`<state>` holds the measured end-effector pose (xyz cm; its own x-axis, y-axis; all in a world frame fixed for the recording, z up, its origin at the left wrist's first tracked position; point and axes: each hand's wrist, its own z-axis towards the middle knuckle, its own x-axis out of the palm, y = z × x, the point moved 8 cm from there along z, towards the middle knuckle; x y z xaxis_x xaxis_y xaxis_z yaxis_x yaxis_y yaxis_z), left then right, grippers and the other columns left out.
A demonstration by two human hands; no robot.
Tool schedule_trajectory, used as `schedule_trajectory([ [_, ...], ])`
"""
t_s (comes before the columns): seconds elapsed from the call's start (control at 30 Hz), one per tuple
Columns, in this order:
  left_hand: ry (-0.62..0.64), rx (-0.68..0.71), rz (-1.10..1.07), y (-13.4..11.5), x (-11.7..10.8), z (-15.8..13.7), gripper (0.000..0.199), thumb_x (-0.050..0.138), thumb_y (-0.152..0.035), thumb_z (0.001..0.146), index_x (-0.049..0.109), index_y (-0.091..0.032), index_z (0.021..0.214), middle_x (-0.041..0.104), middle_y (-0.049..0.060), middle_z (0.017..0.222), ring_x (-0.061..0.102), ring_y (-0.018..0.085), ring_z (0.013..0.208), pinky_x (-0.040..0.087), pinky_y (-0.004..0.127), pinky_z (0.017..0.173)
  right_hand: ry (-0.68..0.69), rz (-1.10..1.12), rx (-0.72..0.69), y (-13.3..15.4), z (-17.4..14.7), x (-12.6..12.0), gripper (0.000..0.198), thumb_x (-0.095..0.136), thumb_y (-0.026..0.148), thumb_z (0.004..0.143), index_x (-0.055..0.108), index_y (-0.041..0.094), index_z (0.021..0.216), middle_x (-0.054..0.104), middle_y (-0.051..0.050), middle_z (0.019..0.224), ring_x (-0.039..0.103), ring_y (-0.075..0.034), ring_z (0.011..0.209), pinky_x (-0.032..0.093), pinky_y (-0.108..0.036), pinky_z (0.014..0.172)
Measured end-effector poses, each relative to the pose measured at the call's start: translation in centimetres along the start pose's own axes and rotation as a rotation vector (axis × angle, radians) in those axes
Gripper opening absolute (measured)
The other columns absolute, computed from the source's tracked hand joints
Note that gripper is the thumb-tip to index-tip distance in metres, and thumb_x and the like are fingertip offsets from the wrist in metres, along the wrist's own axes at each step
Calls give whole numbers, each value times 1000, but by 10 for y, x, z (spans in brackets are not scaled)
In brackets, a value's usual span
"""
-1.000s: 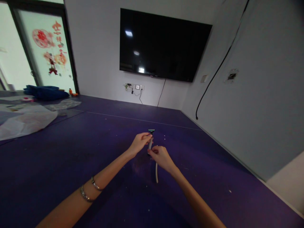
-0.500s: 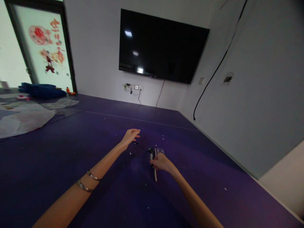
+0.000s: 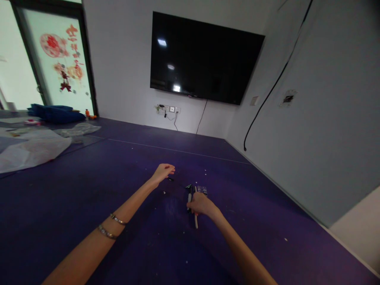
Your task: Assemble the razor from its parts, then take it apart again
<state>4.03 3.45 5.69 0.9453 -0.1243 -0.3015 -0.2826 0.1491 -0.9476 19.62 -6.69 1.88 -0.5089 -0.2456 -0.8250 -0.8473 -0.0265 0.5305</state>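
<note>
My left hand (image 3: 163, 172) is just above the purple floor, its fingers loosely bent and apart, with nothing visible between them. A short thin black piece (image 3: 170, 179) lies just below its fingertips. My right hand (image 3: 202, 203) is closed around a slim black-and-white object (image 3: 189, 196), whose exact kind I cannot make out; the fingers hide part of it. A pale narrow stick (image 3: 196, 222) runs beneath that hand, showing at both ends. Just behind the hand is a small patterned packet or card (image 3: 202, 190).
The purple floor (image 3: 118, 198) carries scattered white scraps. On the left lie plastic sheeting (image 3: 35, 152) and a dark blue cloth bundle (image 3: 56, 113). A television (image 3: 204, 59) hangs on the far wall above sockets (image 3: 170, 109). A black cable (image 3: 270, 91) dangles along the right wall.
The view has shifted slightly, so the room appears a little further right. Both hands stay almost in place; my right hand keeps its grip on the slim object.
</note>
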Motion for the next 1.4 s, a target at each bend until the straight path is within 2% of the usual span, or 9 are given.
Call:
schedule_trajectory([
  [0.13, -44, 164, 384, 13, -2, 11, 23, 50, -26, 75, 67, -14, 86, 69, 9, 89, 64, 20, 85, 47, 28, 76, 13, 50, -29, 0, -3, -3, 25, 51, 18, 66, 50, 16, 41, 51, 0, 38, 48, -9, 35, 37, -17, 37],
  [0.33, -64, 203, 598, 44, -7, 15, 27, 49, -16, 78, 63, -15, 100, 64, 12, 107, 55, 24, 105, 37, 35, 94, -68, 92, -46, -7, -5, -30, 29, 51, 25, 71, 52, 15, 44, 48, 1, 36, 45, -8, 33, 34, -17, 35],
  [0.43, -32, 232, 663, 52, -7, 13, 29, 48, -18, 80, 61, -15, 105, 61, 12, 112, 53, 24, 107, 35, 35, 95, -114, 116, -46, -16, -3, -43, 28, 50, 25, 72, 54, 14, 47, 50, 0, 39, 45, -8, 33, 33, -18, 36],
  [0.63, 22, 378, 828, 53, 0, 12, 29, 45, -22, 84, 60, -19, 108, 60, 8, 114, 52, 21, 108, 37, 34, 92, -155, 137, -67, -32, 3, -59, 27, 49, 25, 74, 58, 14, 51, 51, 1, 41, 45, -7, 34, 34, -17, 40],
  [0.87, 65, 395, 813, 50, 2, 15, 24, 47, -23, 82, 66, -25, 97, 64, 5, 105, 55, 21, 101, 39, 33, 89, -197, 166, -71, -46, 4, -66, 28, 49, 27, 76, 59, 14, 54, 53, 1, 44, 46, -7, 36, 35, -17, 41],
  [1.13, 135, 478, 806, 46, 6, 17, 22, 47, -22, 83, 67, -21, 92, 66, 6, 99, 56, 21, 97, 38, 31, 88, -232, 139, -107, -57, 6, -72, 31, 45, 30, 77, 61, 13, 56, 55, -1, 46, 49, -9, 40, 36, -19, 42],
  [1.33, 91, 465, 788, 46, 3, 20, 20, 47, -20, 83, 66, -19, 91, 66, 6, 99, 56, 20, 98, 38, 32, 90, -428, 144, -237, -50, 2, -91, 23, 49, 25, 73, 69, 13, 77, 68, -6, 76, 61, -16, 72, 44, -25, 66],
  [1.4, 70, 476, 786, 40, 4, 20, 21, 47, -19, 83, 66, -19, 91, 66, 7, 98, 56, 21, 99, 37, 33, 92, -450, 161, -238, -50, 3, -93, 25, 49, 25, 73, 69, 13, 83, 68, -7, 80, 61, -17, 74, 45, -26, 67],
])
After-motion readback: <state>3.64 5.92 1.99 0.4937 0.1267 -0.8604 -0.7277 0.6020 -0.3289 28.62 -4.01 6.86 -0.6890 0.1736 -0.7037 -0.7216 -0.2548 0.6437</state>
